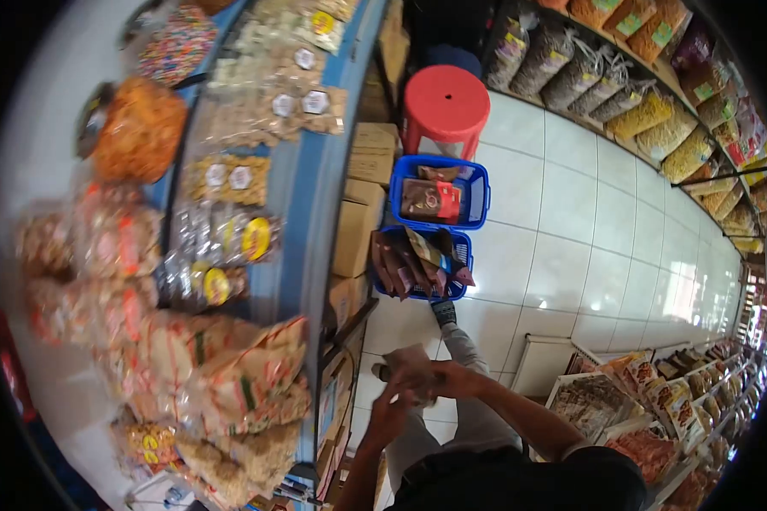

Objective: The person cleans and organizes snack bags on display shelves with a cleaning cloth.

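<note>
In the lower middle of the head view, a small brownish packet (410, 362), slightly blurred, is between my two hands above my legs. My left hand (387, 417) closes on its lower left side. From the right, my right hand (455, 380) grips its other edge with bent fingers. What the packet contains cannot be made out. Beyond it, by my foot, a blue basket (464, 247) holds several brown packets (392, 264) standing on edge. A second blue basket (484, 198) adjoins it, with a dark brown packet (422, 199) lying inside.
A red stool (447, 100) stands behind the baskets. Along the left runs a blue-edged shelf (302, 238) stacked with snack bags, cardboard boxes (358, 226) beside it. Bagged goods fill a rack (588, 81) at upper right, and more packets lie in trays (596, 400) at lower right.
</note>
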A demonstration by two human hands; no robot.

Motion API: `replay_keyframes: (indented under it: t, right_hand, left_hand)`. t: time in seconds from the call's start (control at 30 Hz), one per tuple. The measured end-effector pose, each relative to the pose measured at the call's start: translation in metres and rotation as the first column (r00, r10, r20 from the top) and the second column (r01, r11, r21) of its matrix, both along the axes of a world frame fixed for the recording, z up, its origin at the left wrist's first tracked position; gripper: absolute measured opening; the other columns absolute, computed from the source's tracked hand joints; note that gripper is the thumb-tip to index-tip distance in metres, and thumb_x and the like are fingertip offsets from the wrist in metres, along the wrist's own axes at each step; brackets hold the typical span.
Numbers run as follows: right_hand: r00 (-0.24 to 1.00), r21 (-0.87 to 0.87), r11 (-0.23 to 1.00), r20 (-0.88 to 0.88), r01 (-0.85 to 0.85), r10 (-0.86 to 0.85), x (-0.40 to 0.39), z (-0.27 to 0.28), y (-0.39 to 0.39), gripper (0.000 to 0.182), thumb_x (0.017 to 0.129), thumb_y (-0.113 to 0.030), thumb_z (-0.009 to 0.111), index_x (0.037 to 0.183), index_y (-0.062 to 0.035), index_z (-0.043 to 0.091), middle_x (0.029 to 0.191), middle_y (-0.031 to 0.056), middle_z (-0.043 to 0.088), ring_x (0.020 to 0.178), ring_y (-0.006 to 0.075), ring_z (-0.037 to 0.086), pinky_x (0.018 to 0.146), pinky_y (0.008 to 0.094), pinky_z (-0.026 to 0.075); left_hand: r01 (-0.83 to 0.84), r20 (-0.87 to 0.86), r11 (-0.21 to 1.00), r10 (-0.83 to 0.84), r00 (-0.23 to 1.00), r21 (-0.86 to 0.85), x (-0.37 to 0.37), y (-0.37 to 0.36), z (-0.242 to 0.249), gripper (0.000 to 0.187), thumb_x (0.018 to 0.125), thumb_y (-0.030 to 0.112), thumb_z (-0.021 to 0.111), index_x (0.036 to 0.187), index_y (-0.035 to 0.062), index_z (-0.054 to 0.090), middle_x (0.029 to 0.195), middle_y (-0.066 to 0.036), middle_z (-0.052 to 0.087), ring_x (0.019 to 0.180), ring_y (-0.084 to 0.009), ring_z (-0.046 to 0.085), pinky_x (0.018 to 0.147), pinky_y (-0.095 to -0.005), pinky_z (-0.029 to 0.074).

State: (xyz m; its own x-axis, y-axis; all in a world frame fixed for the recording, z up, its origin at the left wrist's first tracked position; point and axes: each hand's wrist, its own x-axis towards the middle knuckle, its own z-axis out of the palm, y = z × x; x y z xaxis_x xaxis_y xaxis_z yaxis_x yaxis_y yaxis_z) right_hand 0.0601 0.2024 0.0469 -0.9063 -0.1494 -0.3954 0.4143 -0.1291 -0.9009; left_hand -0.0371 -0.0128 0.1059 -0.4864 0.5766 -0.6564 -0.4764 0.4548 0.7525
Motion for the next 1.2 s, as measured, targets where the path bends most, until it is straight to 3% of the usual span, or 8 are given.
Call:
replay_keyframes:
  t: [0.17,0.27,0.43,0.5,0.7,0.87,1.0,1.2]
  right_hand:
    - [0.855,-0.056,0.990,0.512,0.131,-0.084,-0.031,-0.113,0.074,0.046,0.098,-0.036,0.079,0.132,-0.0052,0.072,0.116,0.0074,0.078,0.107,0.0138,0.069,0.093,0.0359,0.056]
    - [0.848,0.046,0.877,0.233,0.479,-0.476,-0.052,-0.260,0.137,0.024,0.101,-0.015,0.075,0.122,-0.0032,0.075,0.108,0.0042,0.076,0.096,0.0121,0.067,0.086,0.0339,0.057]
    - [0.696,0.438,0.584,-0.151,0.683,-0.702,-0.156,-0.457,0.299,0.064,0.095,-0.023,0.079,0.152,-0.0115,0.050,0.113,0.0182,0.075,0.102,0.0285,0.075,0.089,0.0406,0.060]
    - [0.741,0.669,0.564,0.028,0.485,-0.670,-0.194,-0.480,0.330,0.070,0.094,-0.030,0.082,0.152,-0.0097,0.048,0.114,0.0188,0.076,0.101,0.0290,0.076,0.088,0.0384,0.059]
    - [0.579,0.217,0.686,0.398,0.694,-0.712,-0.207,-0.686,0.343,0.058,0.098,-0.033,0.081,0.141,0.0005,0.060,0.111,0.0156,0.077,0.098,0.0232,0.075,0.076,0.0357,0.062]
    - [0.841,0.844,0.518,0.175,0.140,-0.512,-0.186,-0.786,0.342,0.045,0.101,-0.037,0.075,0.129,-0.0035,0.069,0.102,0.0123,0.076,0.087,0.0200,0.075,0.069,0.0356,0.061]
    - [0.704,0.433,0.827,0.457,0.358,-0.544,-0.191,-0.720,0.355,0.047,0.097,-0.040,0.074,0.127,-0.0031,0.072,0.106,0.0152,0.078,0.089,0.0276,0.079,0.070,0.0396,0.063]
    - [0.546,-0.149,0.611,0.644,0.777,-0.537,-0.192,-0.676,0.393,0.045,0.106,-0.037,0.068,0.127,0.0021,0.066,0.100,0.0125,0.076,0.085,0.0225,0.077,0.070,0.0369,0.064]
  left_hand:
    - [0.057,-0.045,0.997,-0.059,0.997,-0.042,0.008,0.071,-0.078,0.057,0.116,0.030,0.050,0.163,-0.0007,0.039,0.152,-0.024,0.059,0.139,-0.0304,0.060,0.111,-0.0407,0.050]
    - [-0.013,0.096,0.984,0.030,0.995,-0.179,0.017,0.065,-0.125,0.071,0.115,0.051,0.045,0.164,-0.0002,0.034,0.152,-0.025,0.057,0.139,-0.0341,0.060,0.110,-0.0458,0.053]
    - [0.153,0.150,0.903,-0.100,0.984,-0.401,0.045,0.019,-0.189,0.056,0.118,0.040,0.043,0.160,0.0034,0.041,0.141,-0.022,0.067,0.128,-0.0303,0.067,0.105,-0.0408,0.055]
    - [0.188,0.191,0.885,-0.115,0.975,-0.426,0.062,0.004,-0.206,0.053,0.117,0.036,0.045,0.160,0.0032,0.041,0.138,-0.021,0.068,0.126,-0.0292,0.069,0.105,-0.0399,0.054]
    - [0.183,0.249,0.846,-0.062,0.967,-0.501,0.102,-0.010,-0.234,0.045,0.115,0.032,0.051,0.147,0.0003,0.058,0.133,-0.017,0.072,0.117,-0.0226,0.071,0.102,-0.0371,0.055]
    - [0.157,0.285,0.832,0.000,0.959,-0.531,0.102,-0.003,-0.229,0.042,0.112,0.023,0.056,0.150,0.0049,0.057,0.130,-0.018,0.075,0.120,-0.0272,0.073,0.101,-0.0401,0.057]
    - [0.126,0.315,0.835,0.060,0.947,-0.536,0.099,0.000,-0.232,0.042,0.112,0.024,0.056,0.150,0.0044,0.057,0.131,-0.017,0.074,0.123,-0.0255,0.071,0.102,-0.0388,0.056]
    - [0.153,0.309,0.851,0.012,0.951,-0.502,0.103,0.008,-0.236,0.044,0.116,0.026,0.049,0.151,0.0004,0.053,0.133,-0.018,0.072,0.120,-0.0238,0.071,0.101,-0.0364,0.058]
